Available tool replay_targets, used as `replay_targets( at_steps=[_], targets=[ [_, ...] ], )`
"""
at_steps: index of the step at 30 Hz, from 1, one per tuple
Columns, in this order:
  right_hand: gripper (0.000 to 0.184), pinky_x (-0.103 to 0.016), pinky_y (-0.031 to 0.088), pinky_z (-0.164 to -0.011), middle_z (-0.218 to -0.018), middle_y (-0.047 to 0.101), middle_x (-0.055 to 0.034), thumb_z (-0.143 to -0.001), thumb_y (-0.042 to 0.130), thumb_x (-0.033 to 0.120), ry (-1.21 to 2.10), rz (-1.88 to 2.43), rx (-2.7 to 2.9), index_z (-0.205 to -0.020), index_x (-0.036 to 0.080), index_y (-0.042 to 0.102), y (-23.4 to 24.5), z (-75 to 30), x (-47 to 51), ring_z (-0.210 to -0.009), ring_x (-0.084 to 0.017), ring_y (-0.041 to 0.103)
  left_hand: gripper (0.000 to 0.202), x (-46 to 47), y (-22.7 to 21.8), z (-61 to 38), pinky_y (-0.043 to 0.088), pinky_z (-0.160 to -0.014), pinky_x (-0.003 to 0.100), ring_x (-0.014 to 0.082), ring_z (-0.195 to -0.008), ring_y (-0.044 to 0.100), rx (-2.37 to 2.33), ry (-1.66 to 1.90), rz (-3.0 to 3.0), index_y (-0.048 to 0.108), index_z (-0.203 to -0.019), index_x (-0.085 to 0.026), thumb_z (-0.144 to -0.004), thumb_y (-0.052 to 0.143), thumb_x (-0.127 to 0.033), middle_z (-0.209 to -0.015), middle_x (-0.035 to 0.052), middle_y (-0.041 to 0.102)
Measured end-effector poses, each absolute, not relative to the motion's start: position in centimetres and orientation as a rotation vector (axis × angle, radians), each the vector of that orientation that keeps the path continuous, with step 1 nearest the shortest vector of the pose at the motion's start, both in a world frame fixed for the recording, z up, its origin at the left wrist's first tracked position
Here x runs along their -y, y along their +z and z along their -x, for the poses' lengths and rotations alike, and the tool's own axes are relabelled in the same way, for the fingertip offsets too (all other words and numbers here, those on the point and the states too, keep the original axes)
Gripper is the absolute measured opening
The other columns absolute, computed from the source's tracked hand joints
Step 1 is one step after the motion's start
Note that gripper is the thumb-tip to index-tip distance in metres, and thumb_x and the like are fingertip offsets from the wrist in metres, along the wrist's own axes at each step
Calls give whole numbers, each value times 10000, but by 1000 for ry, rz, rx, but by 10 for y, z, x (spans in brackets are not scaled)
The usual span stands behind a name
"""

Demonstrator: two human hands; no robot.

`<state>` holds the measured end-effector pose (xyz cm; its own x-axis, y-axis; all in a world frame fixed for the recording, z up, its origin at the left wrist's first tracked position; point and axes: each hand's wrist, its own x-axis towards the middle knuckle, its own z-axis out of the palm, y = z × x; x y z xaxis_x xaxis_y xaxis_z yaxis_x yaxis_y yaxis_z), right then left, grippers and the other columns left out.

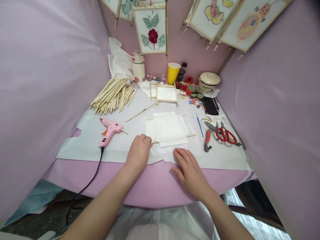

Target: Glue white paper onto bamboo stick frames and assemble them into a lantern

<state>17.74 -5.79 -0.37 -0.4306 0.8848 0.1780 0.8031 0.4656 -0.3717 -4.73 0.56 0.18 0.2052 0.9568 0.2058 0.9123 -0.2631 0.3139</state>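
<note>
The white paper [171, 130] lay ahead of the hands, just beyond and to the right of the left hand [140, 150], which was the nearer; the right hand [188, 168] was set a little back from its closer edge. The near stick [191, 135] ran crosswise from the left fingertips, beneath the paper, its right end angled slightly away. The left fingers were curled at that stick's end, though whether they pinched it or merely pressed could not be told. The right hand rested loosely open, thumb apart, with nothing visible in its grasp. Two sticks showed at the paper's edges, the far stick [182, 115] being the second; whether the paper was one folded sheet or several was unclear. Left of the left hand lay one glue gun [110, 131]; beyond it, one heap of sticks [110, 96], too many to count. Right of the right hand lay one blue brush-like tool [199, 125] and one pair of red-handled scissors [226, 136].
</note>
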Motion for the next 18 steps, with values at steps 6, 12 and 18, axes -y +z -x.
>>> replay_targets(
  at_steps=[6, 12, 18],
  targets=[
    [554, -526, 333, -1155, -1468, 434, -170, -970, 499, 364, 279, 1414, 2405, -1434, 76, 407, -8, -170, 55, -1373, -292, 364, 116, -8, 2, 52, 451, -745, 355, 241, -858, 529, -1778, 722, -2356, 594, -886, -154, -936, 496, -119, -873, 69, 600],
    [498, -509, 366, -1129, -1424, 486, -160, -966, 501, 312, 229, 1463, 2390, -1401, 73, 453, -7, -163, 46, -1323, -304, 413, 98, -3, 9, 49, 445, -747, 345, 231, -844, 524, -1715, 850, -2338, 587, -899, -156, -936, 502, -128, -867, 64, 599],
    [415, -481, 453, -1026, -1292, 548, -169, -981, 466, 275, 187, 1469, 2325, -1340, 69, 499, -3, -170, 41, -1180, -296, 482, 99, 1, 3, 51, 436, -739, 351, 233, -836, 521, -1688, 775, -2336, 587, -890, -160, -945, 505, -152, -852, 56, 590]
  ],
)
